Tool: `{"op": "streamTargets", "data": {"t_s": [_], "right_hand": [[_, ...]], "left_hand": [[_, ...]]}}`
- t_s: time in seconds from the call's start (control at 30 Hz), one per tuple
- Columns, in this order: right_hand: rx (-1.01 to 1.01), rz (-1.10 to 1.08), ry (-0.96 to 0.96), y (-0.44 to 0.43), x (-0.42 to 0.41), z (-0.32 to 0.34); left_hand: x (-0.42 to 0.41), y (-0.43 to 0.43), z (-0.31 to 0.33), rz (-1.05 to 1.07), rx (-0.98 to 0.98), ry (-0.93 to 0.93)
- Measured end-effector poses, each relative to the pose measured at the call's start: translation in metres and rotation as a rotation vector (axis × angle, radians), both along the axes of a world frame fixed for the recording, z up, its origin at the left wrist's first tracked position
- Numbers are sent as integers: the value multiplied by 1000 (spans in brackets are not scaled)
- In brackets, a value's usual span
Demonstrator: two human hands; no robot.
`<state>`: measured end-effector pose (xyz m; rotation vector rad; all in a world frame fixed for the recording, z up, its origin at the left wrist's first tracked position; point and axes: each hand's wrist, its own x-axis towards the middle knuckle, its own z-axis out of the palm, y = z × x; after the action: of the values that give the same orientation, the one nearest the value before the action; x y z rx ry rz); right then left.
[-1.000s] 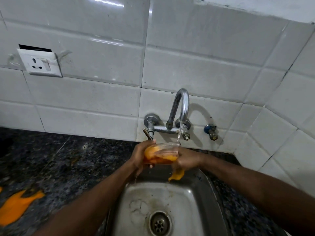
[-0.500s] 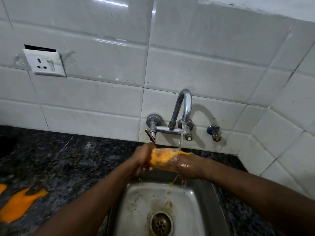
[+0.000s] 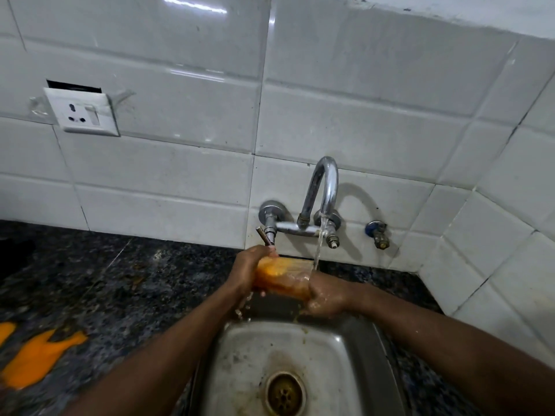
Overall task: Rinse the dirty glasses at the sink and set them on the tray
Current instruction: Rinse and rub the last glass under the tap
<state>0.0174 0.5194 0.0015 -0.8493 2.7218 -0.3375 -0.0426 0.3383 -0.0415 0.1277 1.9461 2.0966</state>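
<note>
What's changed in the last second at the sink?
The orange gush dropping from the glass has stopped; orange-brown flecks now dot the sink. The left hand and right hand grip the glass as before, and the tap keeps running.

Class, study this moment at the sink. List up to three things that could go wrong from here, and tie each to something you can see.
1. The glass is wet and held sideways between the left hand and right hand; it could slip and hit the steel sink.
2. The stream lands at the glass's right end, so orange residue may stay inside.
3. Drips under the left hand may miss the sink.
</note>
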Motion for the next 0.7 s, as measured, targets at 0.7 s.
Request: {"op": "streamTargets", "data": {"t_s": [0.7], "right_hand": [[-295, -143, -6, -4, 11, -7]], "left_hand": [[12, 2, 15, 110, -39, 195]]}}
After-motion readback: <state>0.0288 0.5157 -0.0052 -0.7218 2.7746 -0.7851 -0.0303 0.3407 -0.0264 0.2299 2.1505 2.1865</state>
